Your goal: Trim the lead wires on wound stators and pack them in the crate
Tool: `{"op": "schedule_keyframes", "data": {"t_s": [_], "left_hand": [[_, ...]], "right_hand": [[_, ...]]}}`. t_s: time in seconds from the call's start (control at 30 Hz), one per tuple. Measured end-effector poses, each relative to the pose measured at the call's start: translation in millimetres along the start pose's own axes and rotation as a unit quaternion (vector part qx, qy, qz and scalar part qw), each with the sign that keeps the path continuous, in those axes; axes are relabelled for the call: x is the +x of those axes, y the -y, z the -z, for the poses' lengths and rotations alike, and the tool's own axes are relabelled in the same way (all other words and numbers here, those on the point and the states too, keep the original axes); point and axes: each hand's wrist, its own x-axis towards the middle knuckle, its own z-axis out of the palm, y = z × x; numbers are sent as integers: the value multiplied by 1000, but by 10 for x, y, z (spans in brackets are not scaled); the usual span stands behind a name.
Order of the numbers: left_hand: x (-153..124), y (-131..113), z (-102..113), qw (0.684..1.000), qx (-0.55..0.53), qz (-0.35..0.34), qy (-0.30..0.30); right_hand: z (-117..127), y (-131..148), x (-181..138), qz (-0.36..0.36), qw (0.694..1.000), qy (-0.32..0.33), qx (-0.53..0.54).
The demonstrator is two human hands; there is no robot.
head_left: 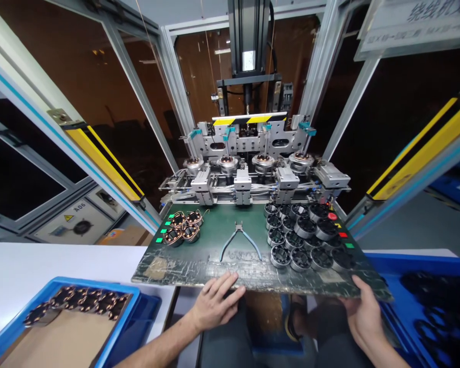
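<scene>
My left hand rests at the front edge of a worn green work board, fingers stretched flat and holding nothing. My right hand curls round the board's front right edge, thumb on top. Blue-handled wire cutters lie in the board's middle. A few copper-wound stators sit at its left. Several bare black stator cores are stacked at its right.
Behind the board stands a winding machine with several stations, inside a framed guard with yellow light curtains. A blue tray with wound parts and cardboard lies on the white table at left. Another blue bin with black cores sits at right.
</scene>
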Motion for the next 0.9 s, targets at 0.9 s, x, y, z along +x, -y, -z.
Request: {"op": "schedule_keyframes", "data": {"t_s": [0.9], "left_hand": [[12, -7, 8, 1000, -17, 4, -6]], "right_hand": [[4, 6, -5, 6, 1000, 9, -8]]}}
